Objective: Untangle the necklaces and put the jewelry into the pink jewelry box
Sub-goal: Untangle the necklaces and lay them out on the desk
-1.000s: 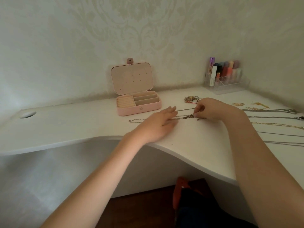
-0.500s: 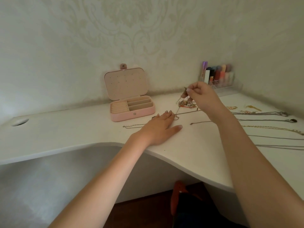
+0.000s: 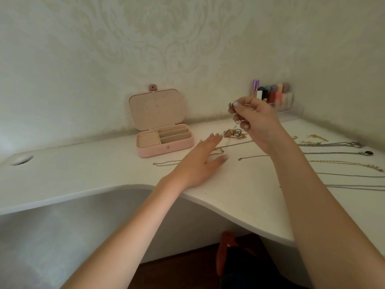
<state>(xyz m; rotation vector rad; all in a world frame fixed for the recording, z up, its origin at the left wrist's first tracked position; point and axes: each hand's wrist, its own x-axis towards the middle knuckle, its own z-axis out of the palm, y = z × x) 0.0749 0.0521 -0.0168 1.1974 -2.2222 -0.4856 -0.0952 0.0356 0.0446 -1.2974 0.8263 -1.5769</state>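
While the right hand (image 3: pixel 257 119) is raised above the desk (image 3: pixel 104 176), its thumb and fingers pinch a small pendant (image 3: pixel 230 105) at the fingertips, with a bunched bit of thin chain gathered under the curled fingers; how much chain hangs from it is too fine to tell. Just below that hand, a small heap of tangled jewelry (image 3: pixel 234 133) with gold, silver and red bits lies on the desk. The left hand (image 3: pixel 203 163) rests flat on the desk, palm down, fingers straight and slightly spread, over a thin silver chain (image 3: pixel 166 163) that runs out to the left from beneath it. A second loose chain end (image 3: pixel 252 157) lies to the right of this hand, near the right wrist.

The pink jewelry box (image 3: pixel 164 140) stands open on the desk to the left of both hands, apart from them, its lid upright with rows of small holes and its tray divided into a ridged ring section on the left and long compartments on the right. No jewelry is visible in those compartments.

Farther right, several long necklaces (image 3: pixel 333 152) lie stretched out side by side across the desk, some silver and one gold, with small gold pieces (image 3: pixel 316 138) beyond them. A clear organizer (image 3: pixel 279 101) holding cosmetics tubes sits in the back corner against the patterned wall.
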